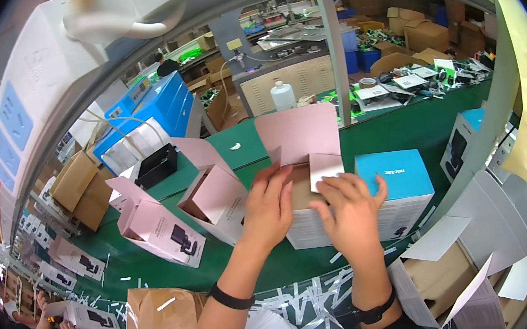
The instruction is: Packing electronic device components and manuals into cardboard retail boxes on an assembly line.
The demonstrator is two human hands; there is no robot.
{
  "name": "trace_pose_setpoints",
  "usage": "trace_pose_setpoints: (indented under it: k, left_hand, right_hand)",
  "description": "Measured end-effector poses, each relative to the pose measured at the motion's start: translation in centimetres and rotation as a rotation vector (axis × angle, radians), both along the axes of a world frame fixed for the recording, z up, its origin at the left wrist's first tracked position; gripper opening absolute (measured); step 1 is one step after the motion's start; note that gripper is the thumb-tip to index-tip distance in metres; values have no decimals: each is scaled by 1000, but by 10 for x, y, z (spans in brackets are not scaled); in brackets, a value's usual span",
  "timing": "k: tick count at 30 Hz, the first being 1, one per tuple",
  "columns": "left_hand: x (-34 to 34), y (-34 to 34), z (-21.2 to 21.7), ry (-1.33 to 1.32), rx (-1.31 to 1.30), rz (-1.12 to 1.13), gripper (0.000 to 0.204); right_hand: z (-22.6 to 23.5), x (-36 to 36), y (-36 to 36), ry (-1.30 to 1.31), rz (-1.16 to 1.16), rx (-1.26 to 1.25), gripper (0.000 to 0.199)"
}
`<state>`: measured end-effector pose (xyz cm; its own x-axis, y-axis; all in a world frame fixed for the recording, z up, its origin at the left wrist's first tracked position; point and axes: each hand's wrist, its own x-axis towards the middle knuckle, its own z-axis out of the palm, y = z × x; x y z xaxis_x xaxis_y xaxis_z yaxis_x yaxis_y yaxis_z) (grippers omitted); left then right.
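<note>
Pink carton (302, 160) stands on the green belt (402, 129) directly under both hands, its tall lid flap raised on the far side of the fingers. The left hand (268, 206) lies flat and open on the carton's near left edge, fingers spread over the brown inner flap, apparently to hold it down. The right hand (347, 210) is also open, its fingertips pressing the small side flap (324, 167) inward; neither hand grips anything. Touching the right hand's outer side stands a closed carton with a blue top (395, 175). Left of the left hand, two more open pink cartons (185, 219) lie tilted. All are matt, flat-sided cardboard with sharp creases. White paper strips (304, 293) litter the belt edge near the wrists.
</note>
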<state>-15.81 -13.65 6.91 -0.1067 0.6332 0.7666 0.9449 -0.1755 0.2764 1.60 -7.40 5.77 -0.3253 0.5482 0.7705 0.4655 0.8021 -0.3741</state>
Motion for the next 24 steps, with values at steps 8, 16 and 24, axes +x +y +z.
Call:
trace_pose_setpoints:
  k: [8, 16, 24]
  left_hand:
    - [5, 10, -7, 33, -19, 127, 50]
    - [10, 3, 19, 110, -124, 136, 56]
    - [1, -4, -15, 67, -322, -158, 59]
  right_hand:
    - [-3, 0, 2, -45, -10, -42, 19]
    - [-2, 4, 4, 53, -12, -116, 18]
    - [-6, 9, 15, 10, 19, 44, 24]
